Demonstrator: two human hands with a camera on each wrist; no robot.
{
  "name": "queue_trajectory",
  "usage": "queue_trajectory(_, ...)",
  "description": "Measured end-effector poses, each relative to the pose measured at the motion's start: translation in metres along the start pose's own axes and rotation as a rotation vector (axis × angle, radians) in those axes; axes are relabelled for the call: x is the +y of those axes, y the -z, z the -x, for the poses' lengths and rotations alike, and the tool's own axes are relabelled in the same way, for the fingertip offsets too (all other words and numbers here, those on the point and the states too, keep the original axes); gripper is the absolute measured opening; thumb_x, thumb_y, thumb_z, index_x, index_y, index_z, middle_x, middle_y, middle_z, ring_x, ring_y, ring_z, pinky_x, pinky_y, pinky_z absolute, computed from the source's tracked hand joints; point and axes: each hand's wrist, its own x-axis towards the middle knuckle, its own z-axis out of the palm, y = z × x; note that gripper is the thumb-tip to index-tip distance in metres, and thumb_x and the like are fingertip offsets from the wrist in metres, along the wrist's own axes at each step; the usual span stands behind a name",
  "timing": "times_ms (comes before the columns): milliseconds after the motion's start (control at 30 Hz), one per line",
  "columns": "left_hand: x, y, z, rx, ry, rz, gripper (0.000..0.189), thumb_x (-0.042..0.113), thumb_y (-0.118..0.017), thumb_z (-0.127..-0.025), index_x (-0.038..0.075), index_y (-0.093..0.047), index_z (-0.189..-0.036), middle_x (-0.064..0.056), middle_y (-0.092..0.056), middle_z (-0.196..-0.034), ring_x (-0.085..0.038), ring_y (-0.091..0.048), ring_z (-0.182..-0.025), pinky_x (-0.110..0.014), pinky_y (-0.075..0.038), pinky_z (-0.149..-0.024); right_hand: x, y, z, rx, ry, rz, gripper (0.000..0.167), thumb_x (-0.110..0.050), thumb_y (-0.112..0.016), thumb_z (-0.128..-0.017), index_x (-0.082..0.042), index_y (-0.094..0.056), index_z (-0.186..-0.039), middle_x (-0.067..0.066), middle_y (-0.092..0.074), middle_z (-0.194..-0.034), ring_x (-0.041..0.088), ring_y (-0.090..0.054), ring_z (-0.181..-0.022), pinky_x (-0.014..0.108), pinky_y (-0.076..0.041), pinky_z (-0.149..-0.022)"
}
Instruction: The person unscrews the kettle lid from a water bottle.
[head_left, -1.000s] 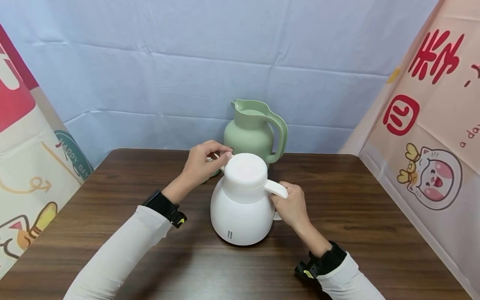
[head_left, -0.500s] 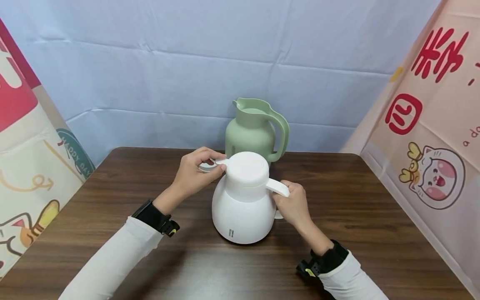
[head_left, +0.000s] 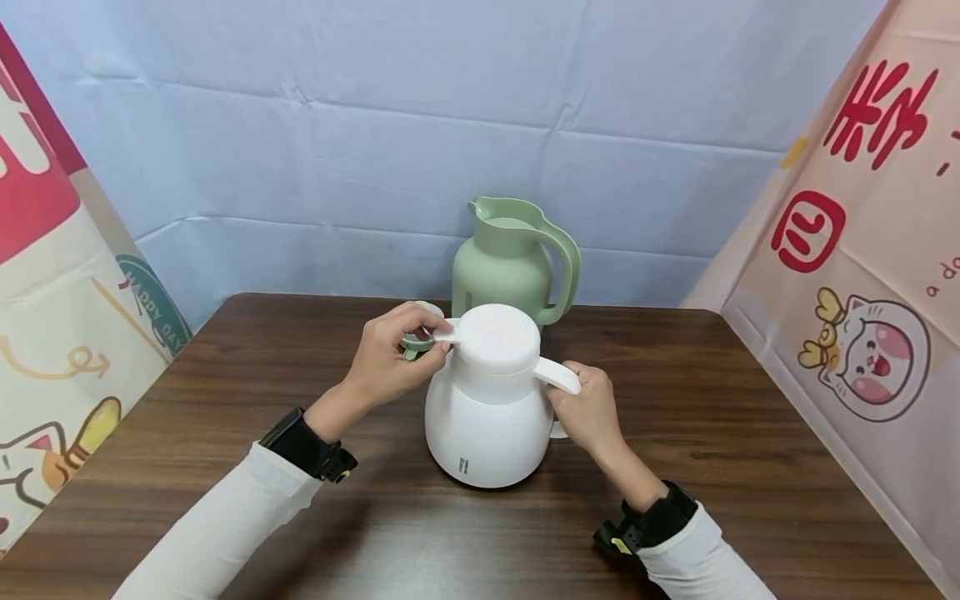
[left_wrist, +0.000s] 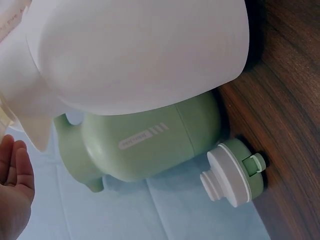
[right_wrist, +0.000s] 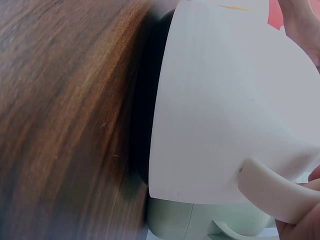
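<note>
A white thermos jug (head_left: 487, 433) stands upright on the table, its round white lid (head_left: 498, 337) on top. My left hand (head_left: 397, 346) pinches a small white tab at the left of the lid between thumb and fingers. In the left wrist view, only part of that hand (left_wrist: 15, 185) shows, beside the jug's neck. With curled fingers, my right hand (head_left: 588, 408) grips the jug's white handle (head_left: 558, 377); in the right wrist view the handle (right_wrist: 275, 192) joins the jug's side, and most of the hand is cut off.
Close behind the white jug stands a lidless-looking green jug (head_left: 502, 267), its handle to the right. A green and white stopper (left_wrist: 232, 172) sits on the wooden table (head_left: 675, 400) to its left. Pale cloth (head_left: 337, 150) hangs behind, with printed cloths on both sides.
My left hand has shifted slightly left and towards me, and the tab it pinches has swung round with the lid, now pointing more to the left. The right hand keeps its grip.
</note>
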Motion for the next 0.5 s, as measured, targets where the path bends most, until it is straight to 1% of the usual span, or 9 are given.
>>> queue_trajectory(67,-0.001,0.0,0.001,0.005,-0.008,0.006,0.015,-0.013,-0.062,-0.068,-0.005,-0.064,-0.081,-0.015,-0.061,-0.078,-0.024,-0.056,-0.067,-0.027,-0.047,-0.061,0.0,0.0,0.0,-0.001,-0.002,0.0,0.022,0.007,-0.052,-0.072,-0.005,-0.048,-0.054,-0.002,-0.036,-0.043,0.01,-0.029,-0.041,0.025,-0.027,-0.038)
queue_trajectory(233,-0.019,-0.005,0.01,0.02,-0.011,0.043,0.014,-0.006,-0.068,-0.069,0.001,-0.067,-0.081,-0.007,-0.062,-0.077,-0.016,-0.054,-0.069,-0.023,-0.045,-0.061,-0.001,0.0,0.0,-0.004,-0.001,-0.002,0.023,0.006,-0.053,-0.072,-0.006,-0.047,-0.054,-0.003,-0.034,-0.043,0.01,-0.029,-0.041,0.024,-0.026,-0.038)
queue_trajectory(300,-0.025,-0.008,0.014,0.015,-0.021,0.067,0.013,-0.001,-0.07,-0.07,0.004,-0.069,-0.081,-0.003,-0.06,-0.076,-0.014,-0.052,-0.069,-0.021,-0.044,-0.06,-0.002,0.0,0.0,-0.005,-0.001,-0.002,0.022,0.006,-0.053,-0.072,-0.006,-0.047,-0.054,-0.003,-0.035,-0.043,0.011,-0.029,-0.041,0.025,-0.027,-0.039)
queue_trajectory(400,-0.024,-0.011,0.015,0.006,-0.061,0.084,0.009,0.005,-0.072,-0.073,0.007,-0.069,-0.081,-0.001,-0.058,-0.073,-0.012,-0.049,-0.067,-0.021,-0.041,-0.057,-0.001,0.0,0.0,-0.001,-0.005,0.0,0.023,0.006,-0.053,-0.072,-0.006,-0.047,-0.054,-0.003,-0.035,-0.043,0.011,-0.029,-0.041,0.025,-0.026,-0.039)
queue_trajectory(500,-0.02,-0.015,0.015,-0.002,-0.105,0.08,0.007,0.012,-0.073,-0.077,0.007,-0.069,-0.081,-0.001,-0.06,-0.076,-0.011,-0.052,-0.068,-0.024,-0.044,-0.057,-0.001,0.0,0.0,0.004,-0.003,0.004,0.023,0.006,-0.053,-0.072,-0.006,-0.047,-0.054,-0.003,-0.035,-0.043,0.011,-0.029,-0.041,0.025,-0.026,-0.039)
